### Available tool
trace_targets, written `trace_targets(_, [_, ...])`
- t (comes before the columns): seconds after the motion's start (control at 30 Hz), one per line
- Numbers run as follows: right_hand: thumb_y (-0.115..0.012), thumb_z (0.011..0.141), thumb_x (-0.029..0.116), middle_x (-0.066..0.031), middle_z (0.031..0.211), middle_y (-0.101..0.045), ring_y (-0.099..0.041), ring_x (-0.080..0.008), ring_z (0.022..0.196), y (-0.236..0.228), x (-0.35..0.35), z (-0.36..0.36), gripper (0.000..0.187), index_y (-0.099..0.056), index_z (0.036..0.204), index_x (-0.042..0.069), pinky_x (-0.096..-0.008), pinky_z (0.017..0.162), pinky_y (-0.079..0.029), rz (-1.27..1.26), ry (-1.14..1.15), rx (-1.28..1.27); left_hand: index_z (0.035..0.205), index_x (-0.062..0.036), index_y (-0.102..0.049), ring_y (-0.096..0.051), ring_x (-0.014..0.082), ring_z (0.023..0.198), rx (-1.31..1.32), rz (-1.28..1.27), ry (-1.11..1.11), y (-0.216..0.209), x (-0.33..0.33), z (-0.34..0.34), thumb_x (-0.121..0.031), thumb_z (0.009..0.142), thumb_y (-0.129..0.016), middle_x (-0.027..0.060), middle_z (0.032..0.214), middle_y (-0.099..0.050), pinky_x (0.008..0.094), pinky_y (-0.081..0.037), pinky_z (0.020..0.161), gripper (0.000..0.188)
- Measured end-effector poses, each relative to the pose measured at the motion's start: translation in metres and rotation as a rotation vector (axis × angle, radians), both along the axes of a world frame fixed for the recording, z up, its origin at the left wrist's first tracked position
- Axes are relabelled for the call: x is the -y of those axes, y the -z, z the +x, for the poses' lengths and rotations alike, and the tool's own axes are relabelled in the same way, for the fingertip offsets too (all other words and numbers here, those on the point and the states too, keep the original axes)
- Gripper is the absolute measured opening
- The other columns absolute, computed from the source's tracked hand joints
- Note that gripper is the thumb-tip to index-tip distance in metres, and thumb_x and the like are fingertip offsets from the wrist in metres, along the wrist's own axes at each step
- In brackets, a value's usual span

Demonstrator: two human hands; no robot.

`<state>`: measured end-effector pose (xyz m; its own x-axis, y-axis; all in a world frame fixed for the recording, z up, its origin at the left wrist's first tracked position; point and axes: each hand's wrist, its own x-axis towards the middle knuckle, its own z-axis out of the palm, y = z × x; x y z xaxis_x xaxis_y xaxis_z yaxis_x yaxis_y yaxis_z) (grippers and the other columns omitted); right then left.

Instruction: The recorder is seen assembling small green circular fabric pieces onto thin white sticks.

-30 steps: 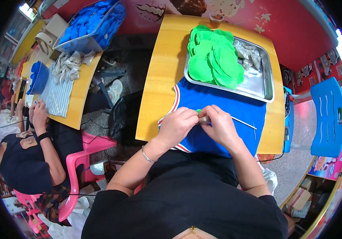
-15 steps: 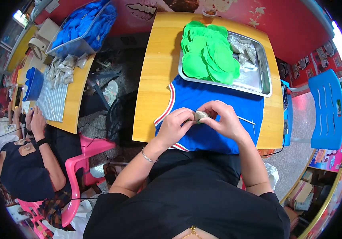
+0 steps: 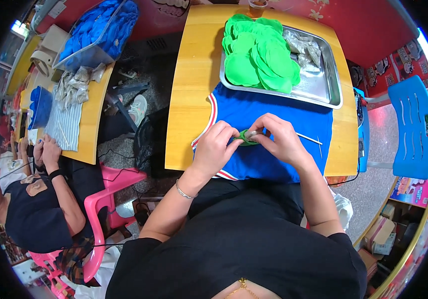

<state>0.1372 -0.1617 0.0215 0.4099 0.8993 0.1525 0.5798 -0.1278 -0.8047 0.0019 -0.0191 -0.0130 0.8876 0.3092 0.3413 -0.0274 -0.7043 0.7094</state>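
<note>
Above a blue garment (image 3: 268,109) with red-and-white striped trim, my two hands meet over a small green fabric piece (image 3: 244,138). My left hand (image 3: 216,145) pinches its left edge between thumb and fingertips. At the other side my right hand (image 3: 279,138) has its thumb and fingers closed at the piece, where a bit of a greyish clear packet shows; most of that packet is hidden. To the right of my right hand, a thin white stick (image 3: 309,138) lies on the garment.
A metal tray (image 3: 334,94) holds stacked green fabric rounds (image 3: 261,55) and filled clear packets (image 3: 303,50). A cup (image 3: 257,7) stands at the table's far edge. On the left, a co-worker (image 3: 39,209) sits at another table with a blue-filled bin (image 3: 94,55). A blue chair (image 3: 412,129) stands right.
The greyish packet between my fingers was mostly exposed; now green fabric shows around it and covers much of it. The view has shifted slightly.
</note>
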Motion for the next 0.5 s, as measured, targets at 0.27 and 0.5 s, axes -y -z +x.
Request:
trace_targets(0.27, [-0.063, 0.07, 0.002, -0.0105, 0.077, -0.056, -0.058, -0.0288, 0.075, -0.001, 0.0, -0.002, 0.013, -0.056, 0.081, 0.005, -0.0375, 0.065, -0.048, -0.026, -0.087, 0.191, 0.076, -0.0008, -0.057, -0.056, 0.0257, 0.072, 0.055, 0.04, 0.06, 0.005, 0.002, 0.002, -0.001, 0.07, -0.068, 0.0099, 0.077, -0.055, 0.0342, -0.045, 0.062, 0.012])
trace_targets(0.5, [-0.063, 0.068, 0.004, -0.0106, 0.075, -0.054, -0.057, -0.029, 0.075, 0.005, -0.008, -0.011, 0.012, -0.053, 0.075, 0.005, -0.0392, 0.065, -0.047, -0.065, 0.027, 0.288, 0.075, 0.0003, -0.056, -0.056, 0.0254, 0.071, 0.131, -0.019, 0.058, 0.008, 0.003, 0.004, 0.002, 0.07, -0.067, 0.0105, 0.077, -0.055, 0.0327, -0.045, 0.061, 0.013])
